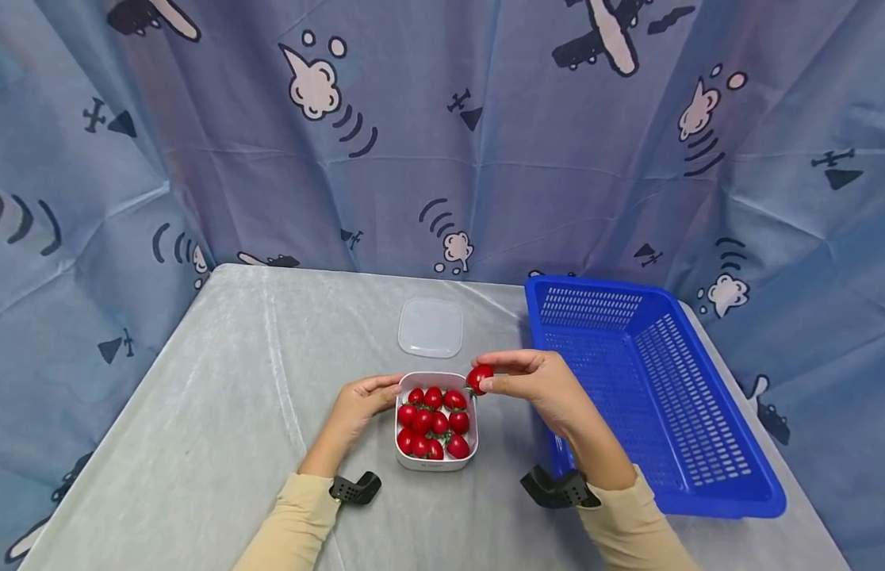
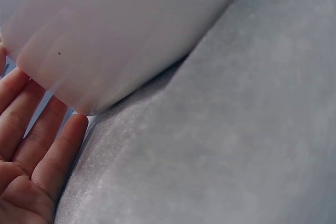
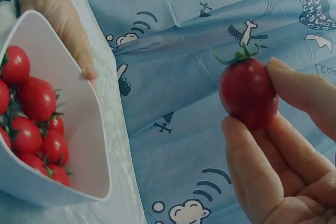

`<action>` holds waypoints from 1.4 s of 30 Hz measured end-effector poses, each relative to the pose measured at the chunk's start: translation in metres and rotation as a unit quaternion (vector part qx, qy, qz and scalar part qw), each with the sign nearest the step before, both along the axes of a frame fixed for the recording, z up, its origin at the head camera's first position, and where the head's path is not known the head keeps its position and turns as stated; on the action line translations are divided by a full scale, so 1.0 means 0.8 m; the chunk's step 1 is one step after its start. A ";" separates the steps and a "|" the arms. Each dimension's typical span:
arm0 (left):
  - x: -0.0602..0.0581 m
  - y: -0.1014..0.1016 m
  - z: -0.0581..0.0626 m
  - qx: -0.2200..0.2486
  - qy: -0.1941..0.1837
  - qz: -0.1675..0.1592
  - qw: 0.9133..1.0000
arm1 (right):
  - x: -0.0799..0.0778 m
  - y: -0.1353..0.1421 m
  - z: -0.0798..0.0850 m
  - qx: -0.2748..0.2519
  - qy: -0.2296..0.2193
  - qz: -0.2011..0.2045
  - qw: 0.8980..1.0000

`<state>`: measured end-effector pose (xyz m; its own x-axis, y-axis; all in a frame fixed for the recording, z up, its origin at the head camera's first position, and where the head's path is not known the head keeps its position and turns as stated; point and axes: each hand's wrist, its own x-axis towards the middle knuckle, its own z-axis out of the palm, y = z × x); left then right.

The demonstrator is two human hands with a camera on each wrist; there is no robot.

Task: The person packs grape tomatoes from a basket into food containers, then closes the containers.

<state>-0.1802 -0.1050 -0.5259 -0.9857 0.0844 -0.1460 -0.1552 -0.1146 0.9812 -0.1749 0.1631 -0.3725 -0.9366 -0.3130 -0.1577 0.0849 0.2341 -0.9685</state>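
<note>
A white square plastic container point(image 1: 435, 465) stands on the table with several red cherry tomatoes point(image 1: 421, 420) inside, some with green stems. My left hand point(image 1: 358, 408) rests along the container's left side. In the left wrist view its fingers point(image 2: 63, 156) are fairly straight, tips against the white wall. Between thumb and fingertips, my right hand point(image 1: 549, 388) pinches one cherry tomato point(image 3: 248, 93) by its sides, green stem end up. In the head view this tomato is by the container's back right corner, at rim height or above.
Behind the container lies a translucent square lid point(image 1: 430, 327) on the grey-white cloth of the table point(image 1: 200, 444). A large blue plastic basket point(image 1: 721, 501) with perforated walls stands at the right, partly behind the right forearm. A patterned blue curtain point(image 1: 385, 190) hangs beyond the table.
</note>
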 end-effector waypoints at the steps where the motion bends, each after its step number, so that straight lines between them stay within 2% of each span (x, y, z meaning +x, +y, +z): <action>1: 0.000 0.000 0.000 -0.001 -0.002 0.000 1.000 | 0.001 -0.002 -0.002 -0.002 0.000 -0.002 1.000; 11: 0.000 0.003 0.000 0.009 0.001 0.000 1.000 | 0.019 -0.024 -0.021 0.030 -0.018 -0.040 0.999; 19: 0.003 0.002 -0.001 0.010 -0.007 0.004 1.000 | 0.035 -0.047 -0.050 0.014 -0.044 -0.043 0.998; 22: 0.004 0.002 -0.002 0.009 -0.005 0.007 1.000 | 0.039 -0.054 -0.061 0.007 -0.046 -0.065 0.997; 26: 0.003 0.003 -0.001 0.005 0.006 0.008 1.000 | 0.043 -0.060 -0.075 0.030 -0.041 -0.110 0.993; 29: 0.002 0.003 -0.001 0.007 0.008 0.006 1.000 | 0.044 -0.063 -0.083 0.049 -0.039 -0.127 0.990; 37: 0.003 0.001 0.001 0.006 -0.001 0.005 1.000 | 0.044 -0.068 -0.092 0.106 0.004 -0.121 0.987; 42: 0.001 0.002 0.000 0.003 0.004 0.005 1.000 | 0.047 -0.071 -0.092 0.112 0.026 -0.114 0.987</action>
